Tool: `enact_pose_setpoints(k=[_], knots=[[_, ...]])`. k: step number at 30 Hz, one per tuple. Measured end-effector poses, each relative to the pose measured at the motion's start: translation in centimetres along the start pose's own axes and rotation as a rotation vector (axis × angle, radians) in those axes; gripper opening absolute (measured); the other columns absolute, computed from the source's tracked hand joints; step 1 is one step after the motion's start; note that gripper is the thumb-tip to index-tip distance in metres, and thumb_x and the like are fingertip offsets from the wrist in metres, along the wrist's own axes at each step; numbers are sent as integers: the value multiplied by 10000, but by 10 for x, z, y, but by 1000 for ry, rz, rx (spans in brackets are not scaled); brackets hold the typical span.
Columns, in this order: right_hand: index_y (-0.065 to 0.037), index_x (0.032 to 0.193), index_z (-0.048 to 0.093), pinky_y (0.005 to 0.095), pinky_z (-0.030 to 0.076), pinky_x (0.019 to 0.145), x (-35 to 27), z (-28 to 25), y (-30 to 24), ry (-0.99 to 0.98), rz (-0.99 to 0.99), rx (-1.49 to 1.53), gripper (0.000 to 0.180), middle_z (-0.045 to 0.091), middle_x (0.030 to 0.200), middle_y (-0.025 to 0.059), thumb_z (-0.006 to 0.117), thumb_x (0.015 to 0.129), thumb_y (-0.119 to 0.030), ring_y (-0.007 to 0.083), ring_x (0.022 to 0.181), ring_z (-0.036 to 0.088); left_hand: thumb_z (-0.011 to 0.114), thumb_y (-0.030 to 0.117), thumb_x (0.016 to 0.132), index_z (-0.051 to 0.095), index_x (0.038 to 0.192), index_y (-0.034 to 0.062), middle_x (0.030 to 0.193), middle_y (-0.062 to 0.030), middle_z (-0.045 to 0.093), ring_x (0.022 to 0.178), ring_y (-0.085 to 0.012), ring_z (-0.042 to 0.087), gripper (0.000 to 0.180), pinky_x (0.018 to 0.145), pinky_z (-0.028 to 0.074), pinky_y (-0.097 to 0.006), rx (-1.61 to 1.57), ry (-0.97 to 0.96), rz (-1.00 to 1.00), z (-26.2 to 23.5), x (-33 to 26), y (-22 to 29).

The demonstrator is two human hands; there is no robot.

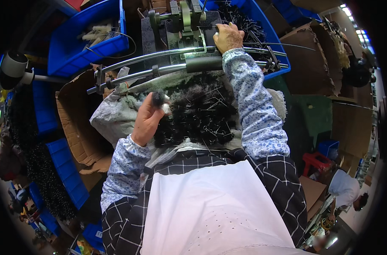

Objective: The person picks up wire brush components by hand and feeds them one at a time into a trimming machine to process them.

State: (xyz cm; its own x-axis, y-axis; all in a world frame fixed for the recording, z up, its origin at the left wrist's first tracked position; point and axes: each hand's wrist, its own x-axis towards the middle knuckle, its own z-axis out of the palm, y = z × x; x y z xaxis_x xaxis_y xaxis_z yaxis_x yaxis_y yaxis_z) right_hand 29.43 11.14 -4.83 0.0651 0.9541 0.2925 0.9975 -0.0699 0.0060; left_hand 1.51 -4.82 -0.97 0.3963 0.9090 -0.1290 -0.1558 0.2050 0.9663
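Note:
My left hand (147, 121) pinches a small round black-bristled brush (158, 98), raised over a sack on my lap; something white shows beside its fingertips. A heap of black brushes with thin looped wire stems (197, 114) lies on the sack. At the far side, my right hand (228, 37) is closed at the edge of a metal machine (185, 21). Its fingertips point down beside the machine's working part, and what they grip is hidden. Curved steel bars (168, 75) run across the front of the machine, just below my right wrist.
A blue bin (66, 55) with pale pieces stands far left. Another blue bin (270, 25), holding black wire brushes, sits behind my right hand. Open cardboard boxes (76, 123) flank me. A long wire sticks out to the right. Another person (344, 187) is at lower right.

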Motion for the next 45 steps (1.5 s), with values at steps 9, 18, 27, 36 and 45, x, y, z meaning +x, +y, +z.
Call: enact_pose_setpoints(k=[9, 18, 27, 36, 45], knots=[[-106, 883, 592, 401, 390, 739, 7, 4, -62, -39, -27, 3, 186, 619, 869, 30, 562, 744, -225, 195, 873, 574, 427, 392, 904, 333, 1253, 135, 764, 17, 392, 520, -15, 302, 444, 438, 216, -149, 54, 12, 65, -8, 4, 14], [-110, 995, 605, 428, 379, 789, 8, -3, -27, -78, -48, 0, 287, 630, 955, 51, 549, 756, -258, 235, 1009, 543, 513, 226, 880, 435, 1159, 36, 871, -5, 442, 625, -52, 410, 347, 529, 351, -172, -62, 118, 234, -22, -2, 8], [-212, 1092, 592, 387, 454, 836, 37, 2, 36, -257, -89, -13, 280, 605, 1050, 66, 429, 879, -293, 221, 942, 589, 472, 110, 883, 470, 1098, 11, 1007, -36, 451, 843, -75, 431, 237, 724, 369, -196, 218, 52, 169, -22, 6, 37], [-103, 1067, 579, 325, 505, 772, 15, -73, 65, 154, -238, 151, 243, 598, 1022, 104, 525, 859, -217, 211, 862, 606, 483, 18, 865, 375, 1146, 37, 1132, -124, 510, 941, -142, 525, 302, 829, 451, -263, 47, -53, 215, -9, 26, 21], [-4, 1106, 529, 298, 450, 757, -81, -106, -62, -788, -392, 1458, 290, 592, 938, 120, 457, 910, -206, 181, 846, 555, 535, 70, 820, 366, 1198, 98, 1328, -80, 391, 1192, -271, 336, 414, 995, 195, -368, 941, 74, 617, 10, 45, 15]])
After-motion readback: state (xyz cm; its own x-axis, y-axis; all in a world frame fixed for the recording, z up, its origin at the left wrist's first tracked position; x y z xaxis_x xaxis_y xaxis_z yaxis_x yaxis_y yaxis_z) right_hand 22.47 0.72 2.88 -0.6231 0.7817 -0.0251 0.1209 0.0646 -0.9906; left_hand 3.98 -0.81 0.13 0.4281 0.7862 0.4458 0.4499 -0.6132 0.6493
